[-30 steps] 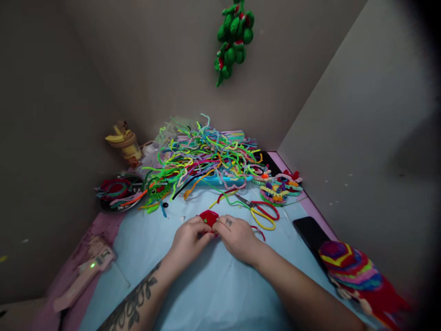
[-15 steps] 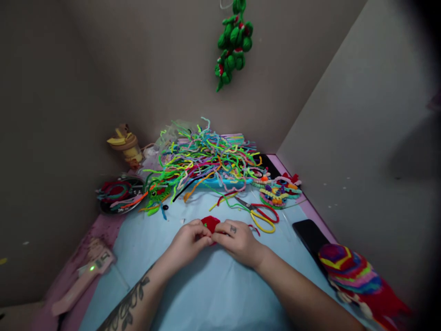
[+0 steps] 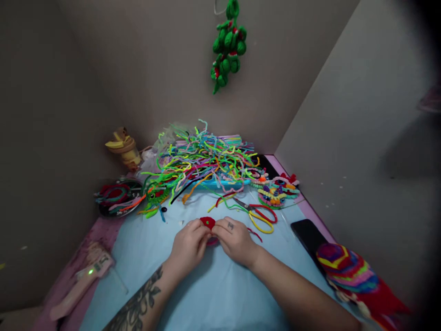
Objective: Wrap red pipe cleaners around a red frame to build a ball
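Observation:
A small red fuzzy piece (image 3: 207,222) with a green spot is pinched between my two hands, low over the light blue cloth (image 3: 220,285). My left hand (image 3: 191,239) grips its left side with thumb and fingers together. On the other side my right hand (image 3: 234,239) holds it the same way, fingertips close to those of the left. Part of the piece is covered by my fingers, and a pinkish edge shows below them. Beyond my right hand lie scissors (image 3: 257,216) with red and yellow handles, and a red pipe cleaner scrap (image 3: 255,234).
A tangled heap of coloured pipe cleaners (image 3: 206,161) fills a blue tray at the back. At left are a dish (image 3: 120,197) and a pink glue gun (image 3: 82,282) with a green light. A phone (image 3: 308,236) and a striped fuzzy item (image 3: 351,266) lie at right.
The red piece has been tilted or turned between my fingers, so its pinkish lower edge now shows. Both hands have shifted slightly, and the whole view has moved a little.

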`<action>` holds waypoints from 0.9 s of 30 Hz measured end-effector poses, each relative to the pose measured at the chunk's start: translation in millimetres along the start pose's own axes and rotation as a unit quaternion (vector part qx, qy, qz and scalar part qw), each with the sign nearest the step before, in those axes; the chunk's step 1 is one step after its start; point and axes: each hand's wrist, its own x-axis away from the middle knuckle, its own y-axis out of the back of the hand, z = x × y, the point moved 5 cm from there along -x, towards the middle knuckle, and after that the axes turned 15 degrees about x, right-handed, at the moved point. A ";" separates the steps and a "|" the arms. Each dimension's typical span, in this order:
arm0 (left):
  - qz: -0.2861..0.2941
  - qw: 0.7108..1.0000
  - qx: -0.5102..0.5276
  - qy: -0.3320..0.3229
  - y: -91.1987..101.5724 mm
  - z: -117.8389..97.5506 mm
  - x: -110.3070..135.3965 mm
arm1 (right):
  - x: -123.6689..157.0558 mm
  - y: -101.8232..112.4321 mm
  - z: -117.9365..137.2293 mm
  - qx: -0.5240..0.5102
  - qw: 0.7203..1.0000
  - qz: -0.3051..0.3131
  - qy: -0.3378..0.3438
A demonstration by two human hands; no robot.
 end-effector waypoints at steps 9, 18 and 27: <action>-0.034 0.984 -0.127 -0.120 -0.9 -13.0 1.7 | 3.0 -5.4 -3.7 -0.085 0.992 0.029 -0.094; -0.054 0.991 -0.082 -0.095 -2.6 -9.2 -5.2 | 7.2 -10.0 -14.9 -0.127 0.983 0.028 -0.132; -0.106 0.966 0.044 0.231 13.3 31.7 -3.4 | 15.8 -29.7 -40.4 -0.203 0.920 -0.030 -0.333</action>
